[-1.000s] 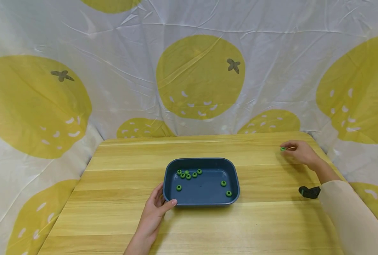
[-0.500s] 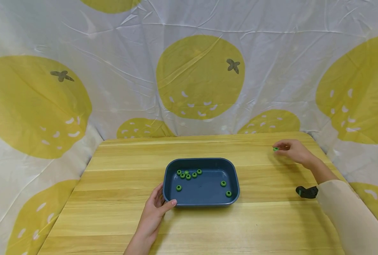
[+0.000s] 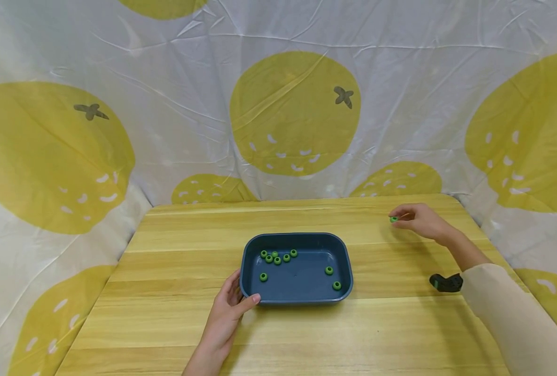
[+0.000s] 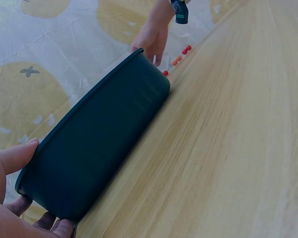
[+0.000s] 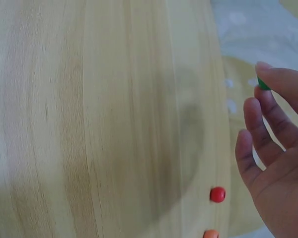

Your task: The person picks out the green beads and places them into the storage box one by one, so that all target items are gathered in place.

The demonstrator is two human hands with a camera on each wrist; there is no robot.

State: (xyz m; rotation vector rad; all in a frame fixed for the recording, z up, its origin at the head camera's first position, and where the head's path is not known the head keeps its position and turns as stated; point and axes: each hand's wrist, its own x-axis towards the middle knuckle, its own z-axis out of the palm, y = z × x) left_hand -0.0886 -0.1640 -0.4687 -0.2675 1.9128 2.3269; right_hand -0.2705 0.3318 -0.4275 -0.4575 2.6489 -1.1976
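Observation:
My left hand grips the near left corner of a dark blue plastic tub, thumb on the rim and fingers around the outside wall. Several green beads with dark holes lie in the tub, mostly grouped at its back left. To the right of the tub and above the table, my right hand pinches one green bead between thumb and fingertip. In the right wrist view the thumb partly covers that bead, and the other fingers are spread and slightly bent.
A red bead and an orange bead lie near the wooden table's edge in the right wrist view. The left wrist view shows several such red and orange beads beyond the tub. Lemon-print cloth hangs behind the table.
My right hand has moved steadily left toward the tub, carrying the pinched green bead. The left hand, the tub and the beads in it have stayed still.

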